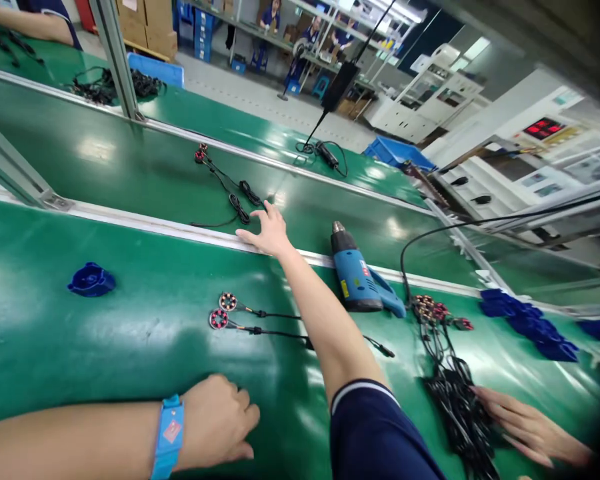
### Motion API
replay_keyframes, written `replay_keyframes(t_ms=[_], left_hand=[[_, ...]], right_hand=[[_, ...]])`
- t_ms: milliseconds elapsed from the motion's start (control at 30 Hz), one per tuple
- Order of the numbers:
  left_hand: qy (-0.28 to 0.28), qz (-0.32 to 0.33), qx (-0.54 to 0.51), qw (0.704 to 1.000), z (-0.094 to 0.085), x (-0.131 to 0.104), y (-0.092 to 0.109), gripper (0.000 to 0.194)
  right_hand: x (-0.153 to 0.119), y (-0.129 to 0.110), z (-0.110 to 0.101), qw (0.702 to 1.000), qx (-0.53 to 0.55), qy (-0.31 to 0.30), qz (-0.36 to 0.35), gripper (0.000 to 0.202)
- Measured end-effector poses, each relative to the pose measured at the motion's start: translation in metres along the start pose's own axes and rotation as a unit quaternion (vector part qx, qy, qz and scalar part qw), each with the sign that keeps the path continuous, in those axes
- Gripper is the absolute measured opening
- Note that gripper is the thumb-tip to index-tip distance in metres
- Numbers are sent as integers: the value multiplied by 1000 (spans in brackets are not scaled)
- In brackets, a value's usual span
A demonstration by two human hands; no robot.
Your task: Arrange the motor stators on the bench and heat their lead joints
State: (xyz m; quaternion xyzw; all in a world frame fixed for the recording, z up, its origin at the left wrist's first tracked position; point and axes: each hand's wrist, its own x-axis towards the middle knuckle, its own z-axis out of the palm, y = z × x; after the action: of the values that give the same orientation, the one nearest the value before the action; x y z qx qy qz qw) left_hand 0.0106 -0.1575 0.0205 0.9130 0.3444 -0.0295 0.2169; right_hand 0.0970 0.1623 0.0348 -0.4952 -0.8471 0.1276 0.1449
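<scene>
My right hand (269,230) reaches over the metal rail, its fingers spread and holding nothing. Close to its fingertips, coiled black cables (239,205) with small red-and-copper ring coils (201,154) lie on the green belt. My left hand (220,421), with a blue wrist strap (169,433), is loosely curled low over the green table; I see nothing in it. Two ring-shaped wound coils, one copper-toned (228,301) and one red (219,319), lie between my hands with black leads stretching right, partly hidden under my right forearm.
A blue heat gun (357,277) leans on the rail. At right, another person's hand (530,423) touches a bundle of black cables (460,407). Dark blue plastic parts (530,323) lie beyond; a single blue part (92,280) sits at left. Metal posts (114,57) rise from the rails.
</scene>
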Motion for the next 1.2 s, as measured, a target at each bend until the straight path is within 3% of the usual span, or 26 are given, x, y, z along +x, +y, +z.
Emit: replay_keyframes(t_ms=[100, 167, 233, 333, 567, 667, 733, 867, 1100, 1200], left_hand=[[12, 10, 5, 1000, 12, 8, 0, 43], [28, 9, 24, 999, 26, 14, -2, 32], [51, 9, 42, 998, 40, 21, -3, 19], [77, 8, 52, 996, 51, 25, -3, 16], [86, 39, 31, 995, 24, 16, -6, 17], [68, 36, 45, 996, 15, 14, -7, 13], [57, 38, 47, 997, 11, 12, -8, 20], [38, 35, 31, 998, 5, 9, -8, 43], [5, 19, -19, 1000, -7, 2, -8, 41], [92, 15, -102, 990, -26, 1, -15, 30]], right_hand=[[42, -1, 19, 999, 15, 1, 46, 58], [63, 4, 24, 996, 33, -1, 83, 50], [76, 12, 24, 992, 46, 1, 116, 42], [84, 22, 23, 987, 63, 11, 148, 34], [73, 13, 18, 964, 164, 95, 185, 17], [70, 4, 8, 936, 261, 132, 197, 19], [65, -3, -2, 912, 328, 151, 196, 27], [40, -16, -21, 861, 444, 173, 179, 32], [-55, -10, -56, 777, 573, 180, 187, 38], [-108, 3, -72, 745, 606, 185, 210, 42]])
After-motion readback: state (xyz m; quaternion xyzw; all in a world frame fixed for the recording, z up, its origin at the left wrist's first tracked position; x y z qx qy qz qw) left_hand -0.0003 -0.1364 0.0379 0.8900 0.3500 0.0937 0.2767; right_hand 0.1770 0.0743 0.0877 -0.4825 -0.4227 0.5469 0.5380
